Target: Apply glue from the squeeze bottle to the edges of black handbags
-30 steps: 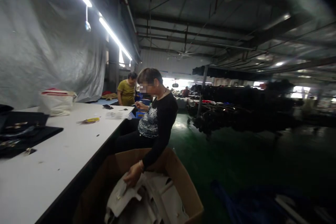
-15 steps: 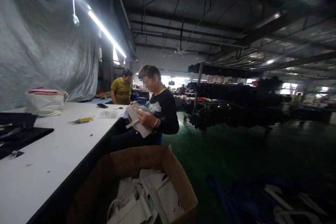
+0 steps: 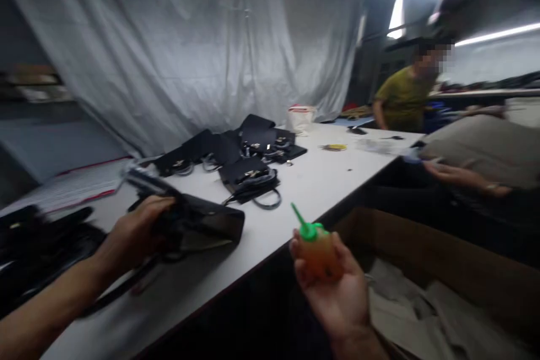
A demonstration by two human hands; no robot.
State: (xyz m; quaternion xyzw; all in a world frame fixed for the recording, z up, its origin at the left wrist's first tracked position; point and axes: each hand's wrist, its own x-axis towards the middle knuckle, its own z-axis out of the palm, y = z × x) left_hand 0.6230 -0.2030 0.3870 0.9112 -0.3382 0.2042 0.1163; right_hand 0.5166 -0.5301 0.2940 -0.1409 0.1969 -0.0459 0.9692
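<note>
In my right hand (image 3: 337, 287) I hold an orange squeeze bottle (image 3: 321, 259) upright, its green cap and thin green nozzle pointing up. It is in the air beside the front edge of the white table (image 3: 295, 202). My left hand (image 3: 143, 225) is closed around a black bag (image 3: 211, 225) at the near left of the table; motion blurs the bag's details. Beyond it lie several black bags (image 3: 248, 174) with metal fittings and looped straps.
A cardboard box (image 3: 405, 230) holding light beige pieces stands below right. Yellow-handled snips (image 3: 333, 147) and a white cloth bag (image 3: 301, 119) lie farther along the table. One co-worker (image 3: 400, 95) stands at the far end; another person's hand (image 3: 464, 174) is at right.
My view has swung left and down from the co-workers toward the table. Both my hands now show, one with the bottle and one on a black bag.
</note>
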